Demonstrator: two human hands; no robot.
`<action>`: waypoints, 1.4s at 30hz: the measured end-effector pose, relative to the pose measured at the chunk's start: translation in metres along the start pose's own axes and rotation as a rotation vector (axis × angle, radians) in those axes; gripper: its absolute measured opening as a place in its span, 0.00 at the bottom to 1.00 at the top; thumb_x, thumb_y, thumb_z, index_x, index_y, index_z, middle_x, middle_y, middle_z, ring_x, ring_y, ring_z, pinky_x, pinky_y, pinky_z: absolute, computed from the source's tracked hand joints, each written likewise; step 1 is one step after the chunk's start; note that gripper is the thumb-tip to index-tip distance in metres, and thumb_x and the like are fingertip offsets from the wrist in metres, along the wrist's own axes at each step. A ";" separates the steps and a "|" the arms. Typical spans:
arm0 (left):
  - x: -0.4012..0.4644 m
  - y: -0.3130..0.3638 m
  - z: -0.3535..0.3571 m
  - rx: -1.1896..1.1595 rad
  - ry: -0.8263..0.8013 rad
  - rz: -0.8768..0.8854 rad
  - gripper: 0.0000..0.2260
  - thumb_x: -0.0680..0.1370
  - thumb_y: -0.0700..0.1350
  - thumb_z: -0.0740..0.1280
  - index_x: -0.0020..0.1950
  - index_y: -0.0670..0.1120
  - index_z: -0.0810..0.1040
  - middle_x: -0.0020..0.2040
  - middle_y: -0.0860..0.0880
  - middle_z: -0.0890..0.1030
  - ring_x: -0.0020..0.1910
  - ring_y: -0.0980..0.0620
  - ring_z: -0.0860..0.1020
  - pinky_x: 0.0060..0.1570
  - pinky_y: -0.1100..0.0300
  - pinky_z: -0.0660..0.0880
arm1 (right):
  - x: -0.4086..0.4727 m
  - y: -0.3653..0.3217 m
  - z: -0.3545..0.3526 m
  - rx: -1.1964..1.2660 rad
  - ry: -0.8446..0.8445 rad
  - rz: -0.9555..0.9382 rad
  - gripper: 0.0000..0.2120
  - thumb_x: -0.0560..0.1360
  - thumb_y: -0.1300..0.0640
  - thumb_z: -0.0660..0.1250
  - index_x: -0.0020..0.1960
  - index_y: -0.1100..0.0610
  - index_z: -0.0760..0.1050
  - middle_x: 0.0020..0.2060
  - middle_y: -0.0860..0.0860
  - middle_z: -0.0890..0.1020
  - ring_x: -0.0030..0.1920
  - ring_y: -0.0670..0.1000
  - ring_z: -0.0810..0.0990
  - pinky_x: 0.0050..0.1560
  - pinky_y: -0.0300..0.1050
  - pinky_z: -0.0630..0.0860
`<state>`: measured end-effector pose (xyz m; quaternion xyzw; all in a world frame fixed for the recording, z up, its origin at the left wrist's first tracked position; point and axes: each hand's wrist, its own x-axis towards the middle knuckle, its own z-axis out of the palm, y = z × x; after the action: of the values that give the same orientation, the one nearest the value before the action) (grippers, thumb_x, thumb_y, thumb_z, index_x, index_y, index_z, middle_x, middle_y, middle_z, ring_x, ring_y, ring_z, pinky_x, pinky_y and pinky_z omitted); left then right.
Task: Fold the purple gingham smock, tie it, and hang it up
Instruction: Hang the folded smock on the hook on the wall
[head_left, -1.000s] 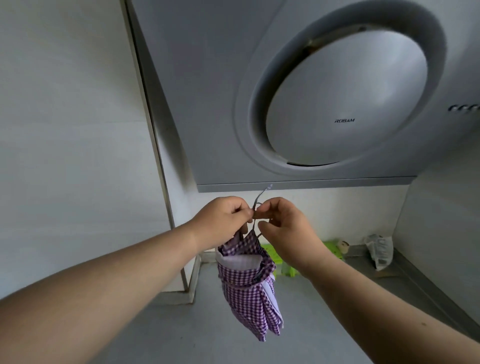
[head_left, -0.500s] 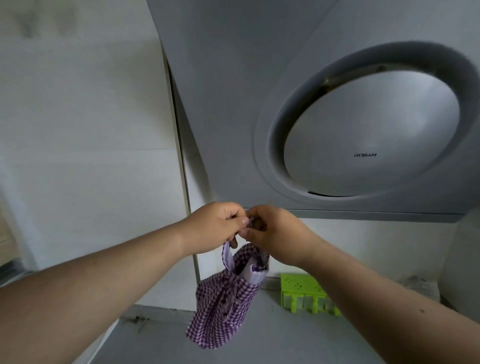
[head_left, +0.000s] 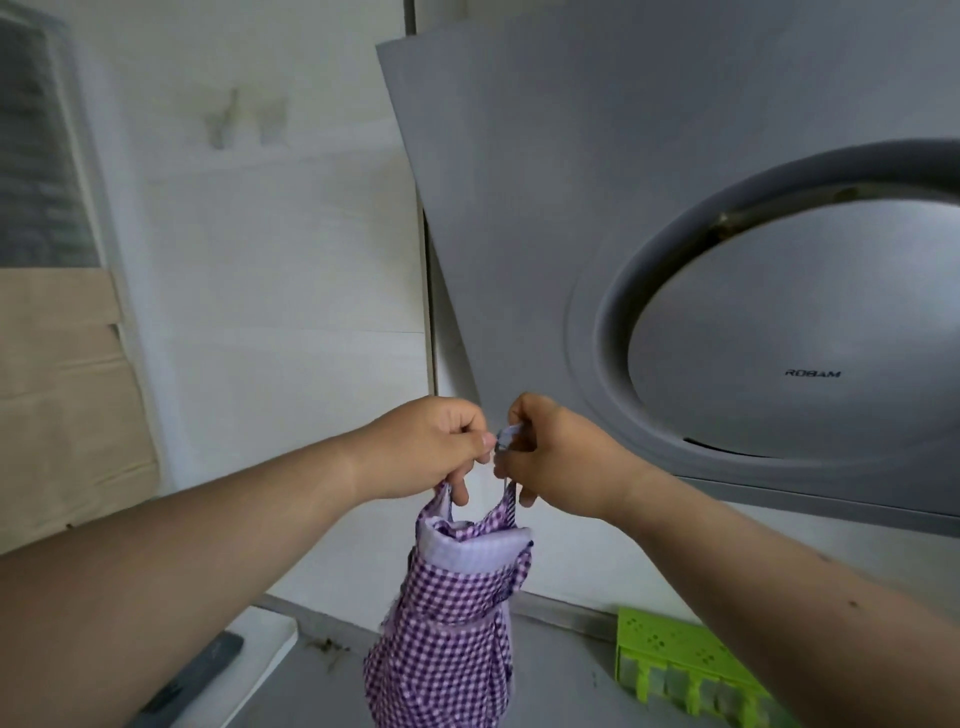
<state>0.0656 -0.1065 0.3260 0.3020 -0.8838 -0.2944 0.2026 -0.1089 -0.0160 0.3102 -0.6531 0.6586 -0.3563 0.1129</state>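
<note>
Two hands are raised together below a grey hood (head_left: 649, 208). The ties of the smock (head_left: 447, 634) are pinched by the left hand (head_left: 426, 447) and right hand (head_left: 561, 457).

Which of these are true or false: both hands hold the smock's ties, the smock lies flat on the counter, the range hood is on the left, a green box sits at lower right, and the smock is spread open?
1. Both hands hold the ties. True: the left hand and the right hand each pinch the ties above the smock.
2. The smock lies flat on the counter. False: it hangs in the air from the hands, above the counter.
3. The range hood is on the left. False: the range hood fills the right side.
4. A green box sits at lower right. True: the green box stands there.
5. The smock is spread open. False: it is bundled up.
</note>
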 end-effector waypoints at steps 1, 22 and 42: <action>-0.003 0.001 -0.003 0.004 0.010 -0.006 0.11 0.86 0.44 0.62 0.46 0.45 0.78 0.30 0.49 0.78 0.36 0.47 0.87 0.43 0.53 0.74 | 0.003 -0.001 0.002 -0.016 0.027 0.005 0.10 0.78 0.50 0.68 0.52 0.53 0.69 0.41 0.52 0.86 0.34 0.51 0.86 0.42 0.62 0.83; 0.007 -0.076 -0.116 0.009 0.219 -0.026 0.10 0.85 0.46 0.63 0.47 0.48 0.79 0.30 0.50 0.82 0.43 0.39 0.86 0.43 0.50 0.74 | 0.126 -0.080 0.057 0.385 0.060 -0.092 0.07 0.76 0.51 0.76 0.51 0.52 0.81 0.44 0.55 0.87 0.40 0.49 0.83 0.44 0.46 0.79; 0.064 -0.173 -0.286 -0.226 0.500 0.126 0.07 0.84 0.42 0.67 0.49 0.45 0.84 0.34 0.47 0.82 0.34 0.50 0.83 0.39 0.55 0.77 | 0.306 -0.203 0.105 0.410 0.132 -0.168 0.06 0.80 0.57 0.72 0.50 0.60 0.81 0.40 0.54 0.87 0.40 0.48 0.85 0.47 0.46 0.84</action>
<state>0.2437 -0.3731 0.4391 0.2852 -0.7850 -0.2941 0.4647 0.0769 -0.3156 0.4565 -0.6443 0.5216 -0.5328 0.1701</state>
